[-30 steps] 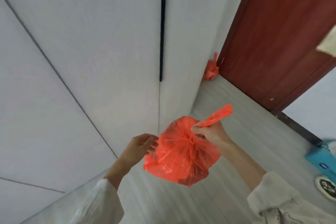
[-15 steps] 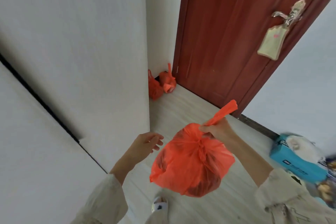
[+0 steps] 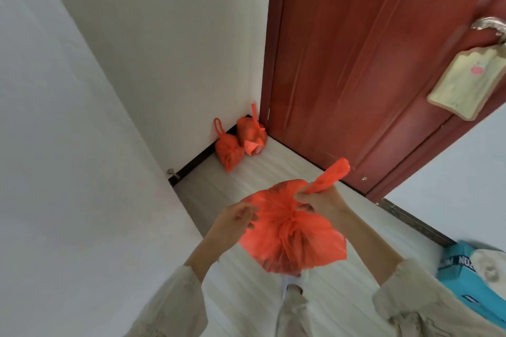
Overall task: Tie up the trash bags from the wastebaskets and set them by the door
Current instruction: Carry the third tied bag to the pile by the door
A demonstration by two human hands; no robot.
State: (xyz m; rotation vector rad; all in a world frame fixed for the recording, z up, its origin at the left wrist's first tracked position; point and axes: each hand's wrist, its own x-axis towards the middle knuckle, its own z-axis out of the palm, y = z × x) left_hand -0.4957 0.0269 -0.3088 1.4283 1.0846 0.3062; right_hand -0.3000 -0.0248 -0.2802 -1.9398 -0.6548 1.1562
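Step in hand: the carry. The orange trash bag (image 3: 290,238) is already gathered and knotted at its neck, so the tying looks done and what remains is setting it by the door (image 3: 369,63).
Right hand (image 3: 321,201): its fingers are clenched round the bag's twisted tail, which sticks up and away past the knuckles; the bag hangs from this grip, clear of the floor (image 3: 273,172).
Left hand (image 3: 234,220): fingers loosely curled, tips against the bag's near-left shoulder. Whether they pinch the film or only steady it, I cannot tell.
Where the bag is: directly below and between the two hands, in the air, above the person's own foot.
Goal spot: two tied bags (image 3: 239,139) sit on the floor well beyond the fingers, ahead and to the left, tucked in the corner where the white wall (image 3: 164,35) meets the door frame, touching one another.
Next move, as I judge it: step forward, lower the bag beside those two, let it rest on the floor before the right fingers release.
Care needed: thin film, soft load; it may slump or roll once released, so lean it against its neighbours or the wall.
Off to the right of the fingers: a blue tissue pack (image 3: 471,276), not part of the job.
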